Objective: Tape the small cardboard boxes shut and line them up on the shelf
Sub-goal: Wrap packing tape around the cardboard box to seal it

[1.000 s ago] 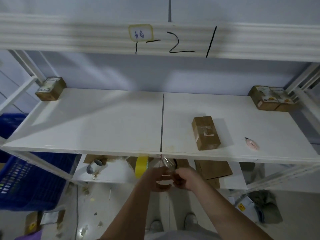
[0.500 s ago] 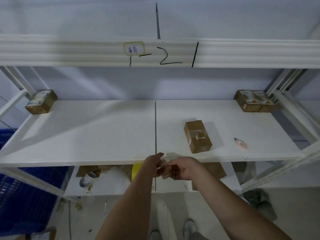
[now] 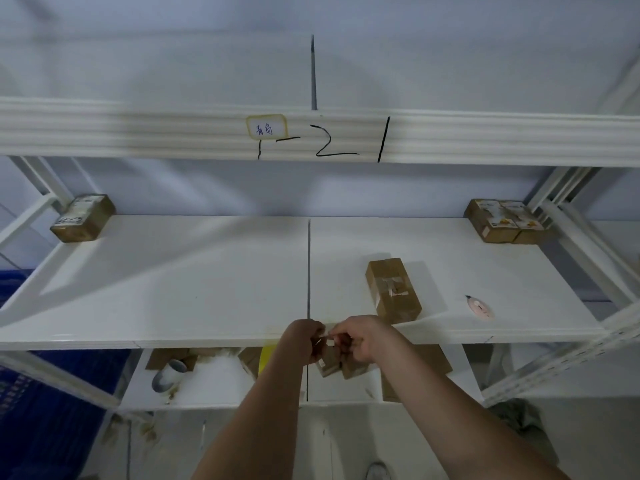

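The shelf (image 3: 173,289) is white, its upper beam (image 3: 138,133) marked in black beside a yellow-edged label (image 3: 266,126). The boxes are brown: the far-left box (image 3: 83,218) and far-right boxes (image 3: 504,225) carry pale printed labels. A yellow tape roll (image 3: 266,358), probably, shows below; a blue crate (image 3: 45,420) sits near left.
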Tool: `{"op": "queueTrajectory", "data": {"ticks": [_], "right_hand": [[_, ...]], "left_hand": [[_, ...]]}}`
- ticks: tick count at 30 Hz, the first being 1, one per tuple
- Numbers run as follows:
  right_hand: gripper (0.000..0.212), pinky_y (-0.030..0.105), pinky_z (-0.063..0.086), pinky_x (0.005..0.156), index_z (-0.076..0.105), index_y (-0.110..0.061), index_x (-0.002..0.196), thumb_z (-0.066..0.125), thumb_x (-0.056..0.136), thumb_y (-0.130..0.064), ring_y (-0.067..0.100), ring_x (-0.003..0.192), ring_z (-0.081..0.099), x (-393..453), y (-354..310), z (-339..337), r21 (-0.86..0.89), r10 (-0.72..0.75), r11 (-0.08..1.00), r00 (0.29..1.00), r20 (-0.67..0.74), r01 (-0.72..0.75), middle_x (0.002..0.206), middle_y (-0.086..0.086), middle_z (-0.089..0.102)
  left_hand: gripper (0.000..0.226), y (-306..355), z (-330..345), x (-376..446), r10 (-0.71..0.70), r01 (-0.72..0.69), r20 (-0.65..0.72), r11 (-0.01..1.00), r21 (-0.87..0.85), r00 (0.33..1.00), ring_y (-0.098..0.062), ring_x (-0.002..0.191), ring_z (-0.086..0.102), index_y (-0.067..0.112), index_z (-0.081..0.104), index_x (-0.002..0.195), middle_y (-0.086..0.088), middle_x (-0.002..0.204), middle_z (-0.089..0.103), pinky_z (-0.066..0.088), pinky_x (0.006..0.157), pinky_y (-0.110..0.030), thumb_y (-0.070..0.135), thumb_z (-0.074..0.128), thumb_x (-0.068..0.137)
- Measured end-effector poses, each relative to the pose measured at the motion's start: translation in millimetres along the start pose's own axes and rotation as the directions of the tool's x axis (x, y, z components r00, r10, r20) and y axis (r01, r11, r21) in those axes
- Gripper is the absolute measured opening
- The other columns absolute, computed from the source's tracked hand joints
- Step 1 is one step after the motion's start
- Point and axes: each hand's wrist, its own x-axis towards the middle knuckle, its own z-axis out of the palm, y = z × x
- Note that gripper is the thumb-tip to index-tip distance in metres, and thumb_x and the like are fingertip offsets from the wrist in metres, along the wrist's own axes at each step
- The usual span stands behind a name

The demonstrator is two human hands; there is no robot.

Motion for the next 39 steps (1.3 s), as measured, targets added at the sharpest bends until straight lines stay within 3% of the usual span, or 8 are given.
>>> {"op": "queueTrajectory", "data": {"ticks": [7, 11, 14, 17, 24, 26, 31, 39], "right_hand": [[0.021, 0.024, 0.047, 0.047, 0.059, 0.0, 0.073, 0.06, 0.091, 0.01, 0.015, 0.052, 0.048, -9.2, -5.7, 0.9, -0.038, -0.079, 0.996, 0.997, 0.0, 0.079, 0.062, 0.011, 0.053], [0.013, 0.028, 0.049, 0.055, 0.061, 0.002, 0.08, 0.061, 0.087, 0.013, 0.016, 0.052, 0.052, -21.8, -14.7, 4.3, -0.031, -0.157, 0.987, 0.986, 0.057, 0.159, 0.064, 0.014, 0.057], [0.009, 0.028, 0.049, 0.055, 0.063, 0.001, 0.08, 0.063, 0.084, 0.009, 0.016, 0.048, 0.049, -26.1, -30.1, -3.0, -0.059, -0.225, 0.972, 0.974, 0.027, 0.226, 0.057, 0.01, 0.056], [0.008, 0.029, 0.05, 0.057, 0.065, -0.002, 0.081, 0.068, 0.088, 0.0, 0.016, 0.055, 0.051, -21.7, -43.6, -22.2, -0.165, -0.219, 0.962, 0.976, 0.001, 0.217, 0.066, 0.008, 0.062], [0.014, 0.026, 0.049, 0.059, 0.065, -0.006, 0.089, 0.078, 0.086, -0.011, 0.016, 0.067, 0.052, -8.9, -63.7, -63.1, -0.407, -0.151, 0.903, 0.988, -0.007, 0.135, 0.077, 0.005, 0.062], [0.015, 0.027, 0.051, 0.063, 0.066, -0.007, 0.084, 0.08, 0.084, -0.012, 0.017, 0.066, 0.053, -8.7, -70.9, -76.7, -0.418, -0.119, 0.903, 0.993, -0.023, 0.099, 0.073, 0.005, 0.062], [0.019, 0.021, 0.046, 0.045, 0.062, -0.009, 0.077, 0.076, 0.089, -0.017, 0.013, 0.055, 0.048, -16.3, -84.3, -97.6, -0.517, -0.088, 0.853, 0.996, -0.008, 0.071, 0.062, 0.001, 0.056], [0.01, 0.022, 0.047, 0.057, 0.065, -0.007, 0.084, 0.074, 0.088, -0.008, 0.012, 0.06, 0.046, -0.5, -97.2, -136.2, -0.5, -0.052, 0.863, 0.998, 0.038, 0.064, 0.071, 0.004, 0.055]], "left_hand": [[0.02, 8.1, 1.2, -5.3, 0.007, -0.006, -0.018, 1.0, 0.029, 1.0, -0.021, 0.052, 0.049, 0.003, 0.052, 0.07, -0.01, 0.06, 0.05, 0.046, 0.047, -0.026, -0.001, 0.06, 0.089], [0.014, 22.0, 8.1, -19.9, 0.042, -0.047, 0.09, 0.997, 0.056, 0.995, -0.022, 0.055, 0.052, 0.003, 0.055, 0.077, -0.011, 0.063, 0.053, 0.045, 0.039, -0.021, 0.003, 0.056, 0.09], [0.01, 34.6, 6.1, -33.5, 0.097, -0.092, 0.11, 0.994, -0.054, 0.989, -0.021, 0.061, 0.058, 0.005, 0.062, 0.08, -0.007, 0.062, 0.062, 0.052, 0.049, -0.024, 0.008, 0.066, 0.089], [0.014, 44.1, 6.8, -45.0, 0.22, -0.205, 0.094, 0.968, -0.145, 0.971, -0.026, 0.065, 0.063, 0.001, 0.069, 0.084, -0.009, 0.073, 0.071, 0.058, 0.06, -0.032, 0.014, 0.075, 0.088], [0.012, 46.4, 40.0, -48.9, 0.324, -0.328, -0.06, 0.938, -0.111, 0.944, -0.028, 0.077, 0.064, -0.003, 0.071, 0.085, -0.015, 0.087, 0.072, 0.061, 0.065, -0.035, 0.008, 0.077, 0.084], [0.016, 44.4, 48.1, -50.0, 0.302, -0.308, -0.063, 0.94, -0.148, 0.951, -0.029, 0.08, 0.062, -0.004, 0.07, 0.088, -0.016, 0.093, 0.067, 0.061, 0.062, -0.037, 0.004, 0.08, 0.079], [0.019, 45.9, 67.3, -55.7, 0.213, -0.162, 0.083, 0.898, -0.408, 0.973, -0.023, 0.074, 0.062, -0.006, 0.068, 0.093, -0.019, 0.092, 0.066, 0.057, 0.055, -0.031, -0.006, 0.078, 0.077], [0.019, 52.3, 97.3, -57.5, 0.173, -0.121, 0.109, 0.92, -0.373, 0.979, -0.021, 0.065, 0.061, -0.002, 0.067, 0.091, -0.012, 0.079, 0.068, 0.057, 0.055, -0.028, 0.002, 0.081, 0.079]]}}
